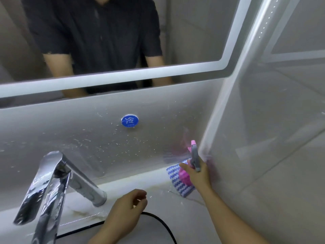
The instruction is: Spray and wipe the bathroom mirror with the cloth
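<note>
The bathroom mirror (184,32) fills the upper part of the head view, edged by a lit white band, and reflects a person in a dark shirt. In the back right corner of the counter, my right hand (198,175) is wrapped around a pink spray bottle (184,176) with a grey trigger head (194,155). Under and behind the bottle lies a blue-and-white wavy striped cloth (177,184) on the ledge. My left hand (128,206) hovers over the counter near the faucet base, fingers loosely curled, holding nothing.
A chrome faucet (58,184) juts toward me at the lower left. The wall panel below the mirror is spattered with white flecks and carries a round blue "cold" sticker (129,120). A glossy side wall (272,129) rises at right. The sink rim (165,224) curves below.
</note>
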